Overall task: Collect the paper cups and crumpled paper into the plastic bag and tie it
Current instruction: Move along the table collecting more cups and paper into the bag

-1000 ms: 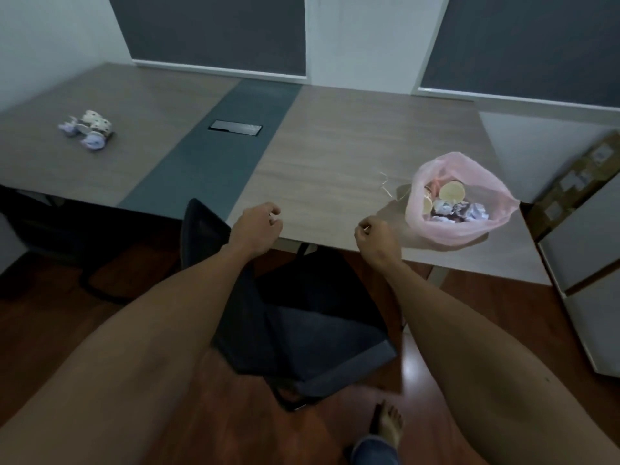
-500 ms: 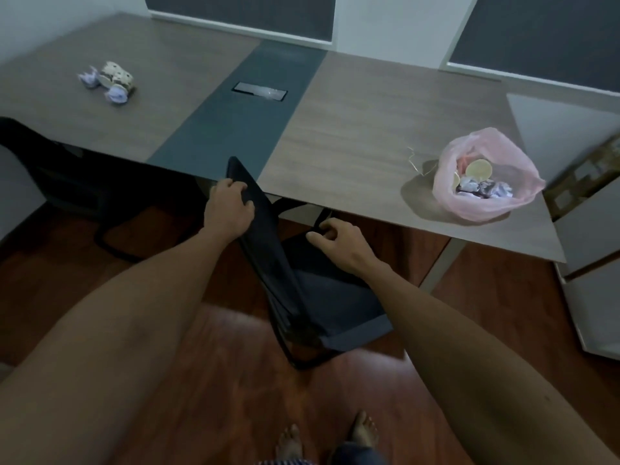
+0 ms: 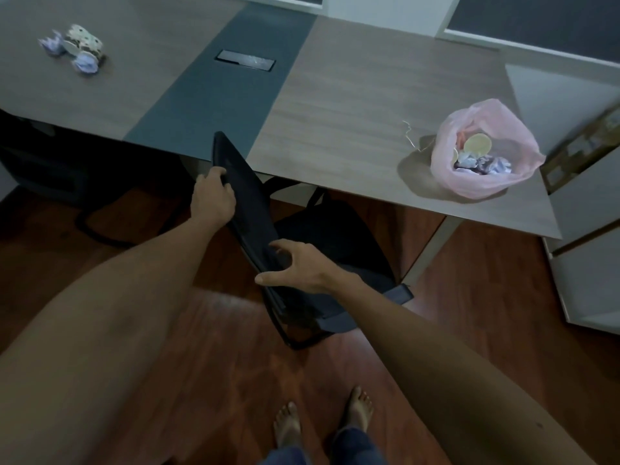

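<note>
A pink plastic bag [image 3: 503, 135] stands open on the right of the table [image 3: 352, 105], with paper cups [image 3: 477, 145] and crumpled paper [image 3: 493, 162] inside it. Far left on the table lie a dotted paper cup [image 3: 84, 42] on its side and two balls of crumpled paper [image 3: 85, 63]. My left hand [image 3: 213, 196] grips the top edge of a black chair's backrest [image 3: 248, 203]. My right hand [image 3: 298, 266] holds the same backrest lower down, fingers curled around its edge.
A thin string [image 3: 410, 135] lies just left of the bag. A black cable hatch [image 3: 245, 60] sits in the table's grey centre strip. Another dark chair [image 3: 50, 162] stands under the left side. White cabinets [image 3: 583, 229] are at the right. My bare feet [image 3: 322, 421] stand on wooden floor.
Both hands dropped from the table edge to the chair's backrest and took hold of it. The chair has turned and shifted out from the table, and my view has moved back.
</note>
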`<state>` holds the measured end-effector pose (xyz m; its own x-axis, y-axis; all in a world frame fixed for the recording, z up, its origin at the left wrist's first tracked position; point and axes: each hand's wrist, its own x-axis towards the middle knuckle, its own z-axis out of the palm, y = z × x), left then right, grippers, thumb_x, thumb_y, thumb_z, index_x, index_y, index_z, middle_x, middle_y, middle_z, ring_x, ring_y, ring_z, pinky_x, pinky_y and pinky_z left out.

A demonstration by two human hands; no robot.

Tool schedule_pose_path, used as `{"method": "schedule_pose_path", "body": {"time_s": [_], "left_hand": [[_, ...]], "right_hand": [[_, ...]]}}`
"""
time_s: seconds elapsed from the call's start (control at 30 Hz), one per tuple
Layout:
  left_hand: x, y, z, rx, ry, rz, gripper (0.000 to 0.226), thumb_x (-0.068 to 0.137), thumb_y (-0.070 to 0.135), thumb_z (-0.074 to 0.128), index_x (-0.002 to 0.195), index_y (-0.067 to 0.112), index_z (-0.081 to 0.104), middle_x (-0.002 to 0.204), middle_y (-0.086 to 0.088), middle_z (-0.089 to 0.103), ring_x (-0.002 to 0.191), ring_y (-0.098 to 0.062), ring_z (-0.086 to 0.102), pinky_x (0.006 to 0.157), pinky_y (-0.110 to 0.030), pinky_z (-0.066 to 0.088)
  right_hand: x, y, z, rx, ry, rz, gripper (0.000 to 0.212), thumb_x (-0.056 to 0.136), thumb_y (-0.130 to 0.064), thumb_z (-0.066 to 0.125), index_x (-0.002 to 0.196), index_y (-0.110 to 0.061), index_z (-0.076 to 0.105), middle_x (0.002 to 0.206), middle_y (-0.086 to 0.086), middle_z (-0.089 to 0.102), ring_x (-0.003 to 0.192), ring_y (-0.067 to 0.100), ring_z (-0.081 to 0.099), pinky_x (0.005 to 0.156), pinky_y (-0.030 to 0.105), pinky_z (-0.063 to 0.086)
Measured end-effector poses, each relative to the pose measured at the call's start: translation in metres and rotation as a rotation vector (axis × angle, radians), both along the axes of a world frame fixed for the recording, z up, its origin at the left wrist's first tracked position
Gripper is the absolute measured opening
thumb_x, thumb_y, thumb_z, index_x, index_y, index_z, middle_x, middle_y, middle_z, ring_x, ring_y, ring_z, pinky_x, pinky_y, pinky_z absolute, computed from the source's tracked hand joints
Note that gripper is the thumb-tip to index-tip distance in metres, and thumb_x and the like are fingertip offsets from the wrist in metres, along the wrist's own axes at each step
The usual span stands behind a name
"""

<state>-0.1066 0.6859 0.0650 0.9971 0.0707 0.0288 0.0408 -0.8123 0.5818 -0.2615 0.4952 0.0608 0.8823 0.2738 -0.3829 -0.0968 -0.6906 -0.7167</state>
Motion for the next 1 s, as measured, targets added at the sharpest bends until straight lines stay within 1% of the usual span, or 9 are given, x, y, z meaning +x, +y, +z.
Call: {"method": "schedule_pose_path", "body": {"time_s": [0.27,0.37,0.43,0.47,0.53,0.6,0.67,0.8,1.0], "left_hand": [[-0.002,-0.008,-0.004,-0.112,0.067,0.075,0.036,0.107,0.025,0.041,0.142,0.023,0.044,0.131,-0.022,0.054,0.109,-0.036,0.059,0.094,-0.044,0.051],[0.000,-0.011,-0.002,-0.145,0.085,0.068,0.038,0.106,0.017,0.041,0.144,0.018,0.043,0.132,-0.022,0.053,0.102,-0.027,0.054,0.085,-0.034,0.044],[0.002,-0.012,0.002,-0.124,0.095,0.075,0.040,0.104,0.013,0.042,0.144,0.015,0.044,0.132,-0.023,0.056,0.100,-0.031,0.055,0.082,-0.032,0.039],[0.002,-0.013,0.003,-0.094,0.098,0.074,0.041,0.103,0.012,0.042,0.144,0.014,0.044,0.132,-0.023,0.057,0.106,-0.037,0.058,0.082,-0.034,0.039],[0.000,-0.017,0.006,-0.072,0.117,0.066,0.041,0.102,0.013,0.043,0.144,0.013,0.043,0.131,-0.024,0.058,0.114,-0.041,0.059,0.084,-0.037,0.043],[-0.006,-0.024,0.006,-0.121,0.150,0.037,0.039,0.104,0.014,0.042,0.143,0.014,0.039,0.128,-0.023,0.055,0.106,-0.036,0.059,0.084,-0.039,0.048],[-0.013,-0.034,0.006,-0.161,0.163,0.014,0.037,0.104,0.016,0.042,0.141,0.014,0.037,0.125,-0.022,0.054,0.098,-0.030,0.057,0.076,-0.037,0.047],[-0.025,-0.061,0.015,-0.241,0.205,0.018,0.036,0.102,0.015,0.045,0.137,0.016,0.036,0.125,-0.019,0.049,0.100,-0.032,0.057,0.075,-0.041,0.057],[-0.038,-0.111,0.017,-0.453,0.306,0.014,0.031,0.098,0.010,0.053,0.123,0.020,0.037,0.117,-0.011,0.043,0.093,-0.029,0.056,0.042,-0.031,0.056]], "right_hand": [[-0.002,0.001,0.003,-0.034,0.024,0.073,0.102,0.077,-0.068,0.076,0.159,-0.025,0.031,0.158,0.005,0.043,0.142,0.026,0.044,0.112,0.044,0.043],[0.002,-0.001,0.010,-0.045,-0.004,0.122,0.093,0.084,-0.057,0.076,0.160,-0.030,0.030,0.159,0.004,0.043,0.138,0.024,0.048,0.110,0.040,0.044],[0.004,-0.005,0.014,-0.062,-0.018,0.148,0.088,0.087,-0.051,0.075,0.160,-0.029,0.031,0.140,0.004,0.060,0.109,0.003,0.062,0.094,0.024,0.049],[0.003,-0.008,0.016,-0.071,-0.022,0.157,0.085,0.089,-0.047,0.074,0.160,-0.027,0.032,0.114,0.000,0.068,0.083,-0.007,0.063,0.077,0.013,0.047],[0.001,-0.018,0.020,-0.095,-0.019,0.173,0.082,0.091,-0.043,0.073,0.159,-0.025,0.033,0.084,-0.013,0.059,0.063,-0.014,0.058,0.060,0.010,0.045],[-0.001,-0.029,0.025,-0.105,0.000,0.189,0.080,0.092,-0.042,0.072,0.160,-0.026,0.032,0.121,-0.001,0.066,0.099,-0.006,0.063,0.084,0.022,0.051],[-0.003,-0.046,0.029,-0.125,0.002,0.207,0.078,0.093,-0.040,0.071,0.159,-0.028,0.033,0.150,0.004,0.050,0.121,0.015,0.054,0.096,0.031,0.045],[-0.010,-0.088,0.034,-0.215,-0.027,0.197,0.070,0.093,-0.039,0.068,0.156,-0.032,0.039,0.149,0.000,0.046,0.126,0.022,0.051,0.104,0.040,0.046],[-0.024,-0.163,0.045,-0.451,-0.093,0.138,0.057,0.095,-0.036,0.062,0.150,-0.036,0.048,0.117,-0.002,0.045,0.104,0.019,0.050,0.093,0.042,0.048]]}}
